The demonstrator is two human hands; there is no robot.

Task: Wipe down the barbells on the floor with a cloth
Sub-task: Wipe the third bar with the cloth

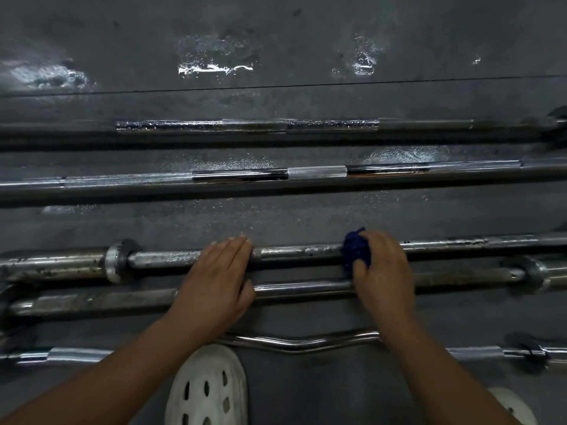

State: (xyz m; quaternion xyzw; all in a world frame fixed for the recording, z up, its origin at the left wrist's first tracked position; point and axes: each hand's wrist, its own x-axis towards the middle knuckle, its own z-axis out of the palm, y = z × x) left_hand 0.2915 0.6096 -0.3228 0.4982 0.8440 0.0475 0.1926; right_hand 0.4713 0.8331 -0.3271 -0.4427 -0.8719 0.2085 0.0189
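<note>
Several barbells lie side by side on the dark floor, running left to right. My right hand [383,271] grips a bunched blue cloth [356,250] and presses it onto the shaft of the third barbell [300,251], a worn, spotted steel bar. My left hand [219,277] lies flat with straight fingers on the same bar, further left, near its collar [118,260]. Just in front lies another bar [303,286], partly under both hands. Two shinier barbells [316,173] [254,125] lie beyond. A curl bar [300,345] lies nearest me.
The rubber floor [276,219] is wet in patches, with bright puddles [214,67] at the back. My white perforated shoe [208,388] stands in front of the curl bar, with a second shoe [512,403] at the lower right. A floor seam crosses the back.
</note>
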